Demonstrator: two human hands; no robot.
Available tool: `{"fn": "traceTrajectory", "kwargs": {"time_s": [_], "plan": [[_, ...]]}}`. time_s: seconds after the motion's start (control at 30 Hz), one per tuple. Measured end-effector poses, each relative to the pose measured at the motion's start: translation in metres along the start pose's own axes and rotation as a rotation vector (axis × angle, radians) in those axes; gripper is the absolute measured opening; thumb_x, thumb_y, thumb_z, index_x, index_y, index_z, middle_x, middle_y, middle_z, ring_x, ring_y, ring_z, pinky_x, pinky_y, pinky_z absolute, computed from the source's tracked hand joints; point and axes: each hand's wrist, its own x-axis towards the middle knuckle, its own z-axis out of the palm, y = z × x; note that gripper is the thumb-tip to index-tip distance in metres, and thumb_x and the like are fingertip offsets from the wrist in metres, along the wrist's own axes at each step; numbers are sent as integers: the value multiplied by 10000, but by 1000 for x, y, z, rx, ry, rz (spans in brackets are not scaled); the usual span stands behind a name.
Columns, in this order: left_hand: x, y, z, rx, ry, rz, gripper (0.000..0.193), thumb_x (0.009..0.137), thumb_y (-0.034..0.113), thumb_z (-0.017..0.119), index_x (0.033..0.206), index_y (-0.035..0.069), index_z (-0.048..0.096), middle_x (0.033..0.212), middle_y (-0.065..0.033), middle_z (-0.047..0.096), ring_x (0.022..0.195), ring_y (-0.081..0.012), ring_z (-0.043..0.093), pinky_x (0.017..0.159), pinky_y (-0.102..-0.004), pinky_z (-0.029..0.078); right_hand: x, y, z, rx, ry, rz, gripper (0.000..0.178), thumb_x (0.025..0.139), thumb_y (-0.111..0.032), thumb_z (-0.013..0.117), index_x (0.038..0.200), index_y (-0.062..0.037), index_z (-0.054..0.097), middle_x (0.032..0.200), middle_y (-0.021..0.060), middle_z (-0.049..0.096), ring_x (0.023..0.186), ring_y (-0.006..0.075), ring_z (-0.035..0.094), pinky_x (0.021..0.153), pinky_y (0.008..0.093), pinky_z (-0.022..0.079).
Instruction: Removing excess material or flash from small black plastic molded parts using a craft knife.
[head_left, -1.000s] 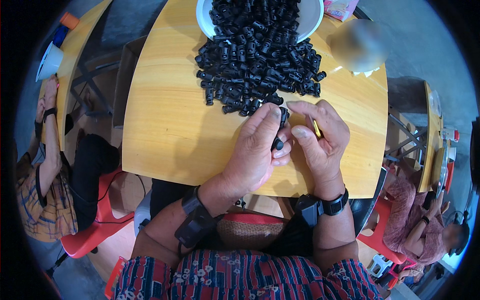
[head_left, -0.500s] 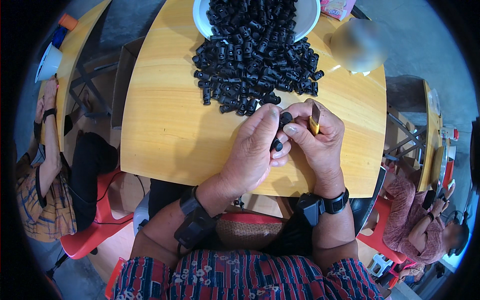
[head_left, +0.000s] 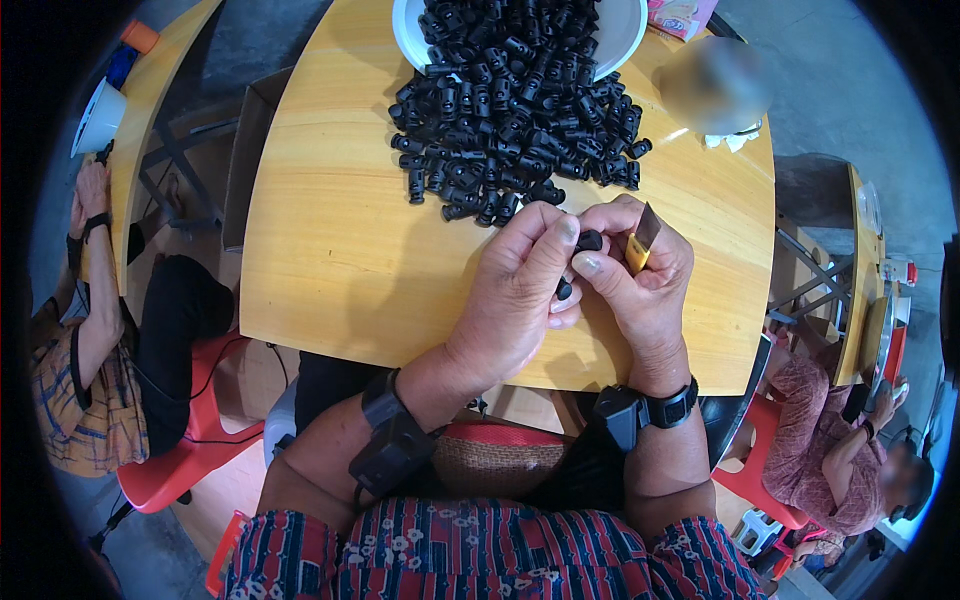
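Note:
My left hand [head_left: 515,295] and my right hand [head_left: 640,280] meet over the near edge of a yellow wooden table [head_left: 330,240]. Between the fingertips of both hands sits a small black plastic part [head_left: 588,241]; another black piece [head_left: 563,290] shows under my left thumb. My right hand also grips a small yellow-handled blade [head_left: 638,245], its tip pointing up and away. Just beyond my hands lies a large heap of the same black plastic parts [head_left: 515,120], spilling out of a white bowl [head_left: 412,30] at the table's far edge.
A person in a patterned top sits at the left by a red chair [head_left: 170,470]. Another person sits at the lower right near a second table [head_left: 865,290]. A cardboard box [head_left: 245,150] stands left of the table. A blurred object [head_left: 715,85] rests at the table's right.
Both hands have lifted slightly away from the table edge and turned the small black part between the fingertips; the blade in my right hand now points more upright.

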Motion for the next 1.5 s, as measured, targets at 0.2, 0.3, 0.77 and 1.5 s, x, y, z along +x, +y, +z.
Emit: {"fn": "traceTrajectory", "kwargs": {"time_s": [0.2,0.3,0.77,1.5], "plan": [[0,-2,-3,-17,-9,1,239,985,345,431,993,113,489,747,43,437,556,-20,346,470,-160,285,-3,0,1,224,6,61,189,747,23,687,930,-7,648,812,9,611,769,71,555,698,210,456],[0,0,2,-75,7,-13,211,982,322,446,970,113,474,690,51,381,547,-23,339,467,-168,287,-3,2,-1,269,24,59,184,769,28,676,948,-6,646,859,21,632,793,79,579,724,222,474],[-1,1,5,-104,42,-12,197,982,273,457,1042,89,495,654,55,347,533,-23,337,460,-171,292,0,5,0,261,43,22,225,747,37,696,964,-17,667,858,4,619,777,81,544,725,228,455],[-1,7,-11,-469,-54,37,249,976,371,426,878,145,454,762,-7,472,523,-41,368,425,-154,283,6,11,5,-414,229,-85,184,657,5,712,835,-10,667,778,109,603,717,214,586,659,280,469]]}}
